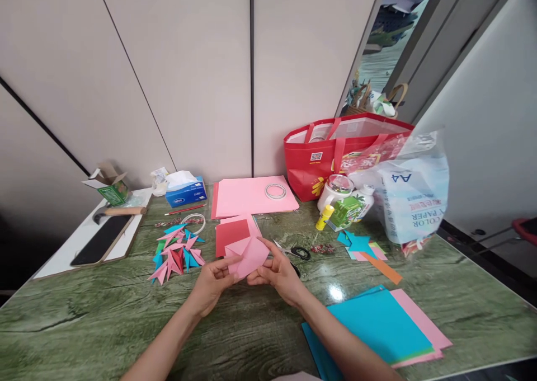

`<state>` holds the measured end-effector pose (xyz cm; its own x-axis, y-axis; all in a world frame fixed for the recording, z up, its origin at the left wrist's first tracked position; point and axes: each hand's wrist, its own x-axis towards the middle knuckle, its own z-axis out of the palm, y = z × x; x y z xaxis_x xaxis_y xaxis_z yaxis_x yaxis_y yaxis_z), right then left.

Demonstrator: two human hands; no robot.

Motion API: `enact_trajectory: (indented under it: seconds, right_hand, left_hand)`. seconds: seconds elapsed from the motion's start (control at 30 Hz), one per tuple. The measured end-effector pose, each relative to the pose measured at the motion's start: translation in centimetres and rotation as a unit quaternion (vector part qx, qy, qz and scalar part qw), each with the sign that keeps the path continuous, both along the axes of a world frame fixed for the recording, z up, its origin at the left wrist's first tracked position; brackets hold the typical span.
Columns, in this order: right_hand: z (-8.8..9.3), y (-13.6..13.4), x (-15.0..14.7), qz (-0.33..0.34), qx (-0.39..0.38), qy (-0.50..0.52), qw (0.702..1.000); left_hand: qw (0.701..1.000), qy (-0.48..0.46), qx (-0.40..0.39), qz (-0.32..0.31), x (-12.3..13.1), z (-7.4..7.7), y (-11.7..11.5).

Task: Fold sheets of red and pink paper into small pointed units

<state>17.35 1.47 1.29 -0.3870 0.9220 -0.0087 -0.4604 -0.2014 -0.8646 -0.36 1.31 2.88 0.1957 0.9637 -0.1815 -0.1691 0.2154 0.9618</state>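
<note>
In from the table's (104, 319) near edge, left hand (210, 286) and right hand (280, 274) pinch paper (254, 254), seemingly mid-fold; next crease needs alignment.

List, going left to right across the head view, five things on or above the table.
Black smartphone, blue tissue box, held folded pink paper, yellow glue stick, plastic A4 color paper bag.

We have fairly bright, even light, apparently from overhead, with a white glare patch (335, 293) on the table (104, 325) and glints along the bag (413, 202). The wall (188, 62) darkens at lower left. We see wide-angle stretch toward the edges; the paper (251, 256) looks fairly sharp.
</note>
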Motion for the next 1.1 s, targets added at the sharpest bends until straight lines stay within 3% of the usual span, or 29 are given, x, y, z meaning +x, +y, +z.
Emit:
enact_trajectory:
  seconds: [0.23,0.37,0.47,0.63,0.77,1.0,1.1]
  right_hand:
    - [0.1,1.2,1.3,-0.009,-0.001,-0.078,0.997]
    - [-0.5,2.1,0.6,-0.019,0.027,-0.115,0.993]
    - [-1.4,2.8,-0.7,-0.125,0.06,-0.148,0.979]
    - [-2.5,2.9,-2.1,-0.188,0.094,-0.196,0.958]
    - [-2.6,2.4,-2.2,-0.181,0.126,-0.248,0.943]
    - [-2.5,2.0,-2.0,-0.118,0.062,-0.171,0.976]
    - [-2.7,2.1,-1.8,-0.125,0.128,-0.219,0.959]
  left_hand:
    - [0.993,0.109,0.007,-0.044,-1.5,0.0,1.5]
    - [0.998,0.046,0.049,0.022,-1.3,-0.4,2.8]
    - [0.99,-0.056,0.071,0.111,-0.6,-0.5,3.4]
    - [0.993,-0.104,0.023,0.06,0.6,-1.0,2.8]
    - [0.99,-0.123,0.016,0.064,0.9,-1.6,2.3]
    - [0.99,-0.076,-0.011,0.117,-0.2,-2.9,2.8]
    - [0.992,-0.068,-0.025,0.104,-0.4,-3.0,2.8]
